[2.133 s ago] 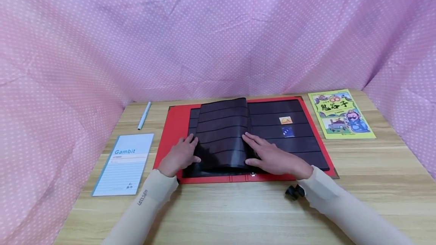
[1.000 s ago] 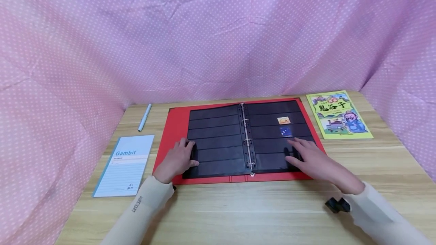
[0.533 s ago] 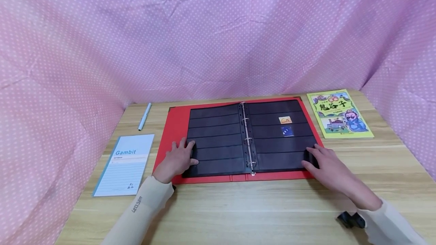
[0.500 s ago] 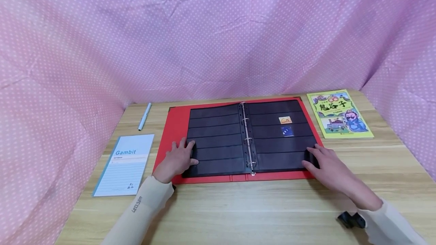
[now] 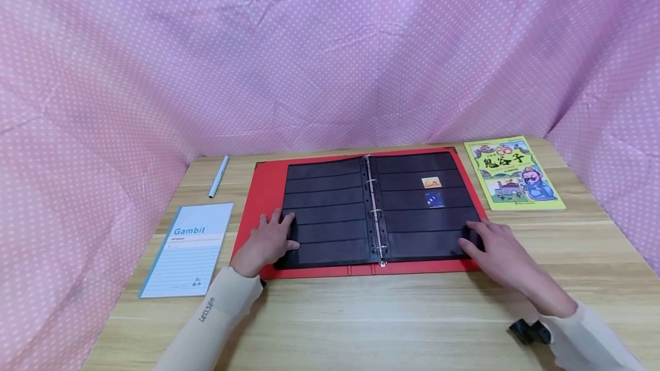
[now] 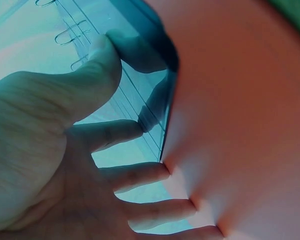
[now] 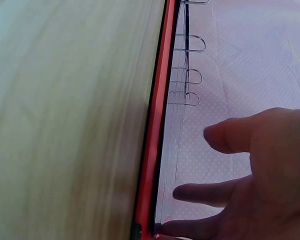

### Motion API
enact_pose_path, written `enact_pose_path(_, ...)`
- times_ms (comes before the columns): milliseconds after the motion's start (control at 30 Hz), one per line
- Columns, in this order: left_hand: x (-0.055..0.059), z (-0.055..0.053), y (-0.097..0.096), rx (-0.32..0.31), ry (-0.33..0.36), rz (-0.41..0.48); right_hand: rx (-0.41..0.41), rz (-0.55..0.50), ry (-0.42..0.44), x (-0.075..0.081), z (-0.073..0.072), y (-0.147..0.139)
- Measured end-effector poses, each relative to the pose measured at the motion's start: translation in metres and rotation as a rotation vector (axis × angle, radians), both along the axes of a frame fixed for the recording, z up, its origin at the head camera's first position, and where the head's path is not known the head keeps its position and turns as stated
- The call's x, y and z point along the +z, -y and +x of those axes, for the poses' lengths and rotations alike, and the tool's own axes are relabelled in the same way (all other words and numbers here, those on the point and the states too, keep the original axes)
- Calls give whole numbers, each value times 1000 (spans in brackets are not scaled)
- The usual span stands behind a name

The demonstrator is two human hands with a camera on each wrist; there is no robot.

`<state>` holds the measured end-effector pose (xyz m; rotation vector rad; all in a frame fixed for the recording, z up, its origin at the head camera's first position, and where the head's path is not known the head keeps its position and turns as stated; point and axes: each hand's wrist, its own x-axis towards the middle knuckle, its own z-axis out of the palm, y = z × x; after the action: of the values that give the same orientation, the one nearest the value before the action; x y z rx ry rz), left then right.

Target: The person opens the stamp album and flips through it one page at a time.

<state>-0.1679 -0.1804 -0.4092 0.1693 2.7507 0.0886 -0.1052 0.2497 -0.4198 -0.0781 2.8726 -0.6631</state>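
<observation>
A red ring binder (image 5: pixel 268 188) lies open on the table, its black pocket pages flat on either side of the metal rings (image 5: pixel 375 212). On the right page (image 5: pixel 423 242) sit a small orange stamp-like picture (image 5: pixel 431 182) and a blue one (image 5: pixel 434 200) below it. My left hand (image 5: pixel 263 245) rests at the left page's outer edge; in the left wrist view its spread fingertips touch the red cover (image 6: pixel 240 110) and the thumb lies over the page. My right hand (image 5: pixel 500 253) is at the right page's lower outer corner, fingers loosely bent, thumb apart, holding nothing.
A pale blue notebook (image 5: pixel 188 251) lies left of the binder, with a light blue pen (image 5: pixel 219 176) behind it. A yellow-green comic-style book (image 5: pixel 515 173) is at the back right. A pink dotted curtain (image 5: pixel 330 56) hangs behind the wooden table (image 5: pixel 361 325).
A black page that was curved up over the left side now lies flat, exposing the rings. My right hand has moved from the middle to the right page's edge; my left stays near the left edge.
</observation>
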Motion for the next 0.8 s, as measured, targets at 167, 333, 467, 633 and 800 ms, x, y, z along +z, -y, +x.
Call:
enact_pose_path(167, 1, 1, 0, -7, -4, -8, -23, -54, -23, 5, -1, -2)
enact_pose_path(333, 1, 1, 0, -5, -4, -9, -32, -86, -88, 12, 1, -3)
enact_pose_path(467, 0, 0, 0, -1, -5, -9, -28, -110, -147, 18, 3, 0)
enact_pose_path(633, 0, 0, 0, -1, -6, -7, -9, -126, -177, 27, 6, 9)
enact_pose_path(800, -1, 0, 0, 2, -2, 1, 23, -157, -216, 34, 7, 21)
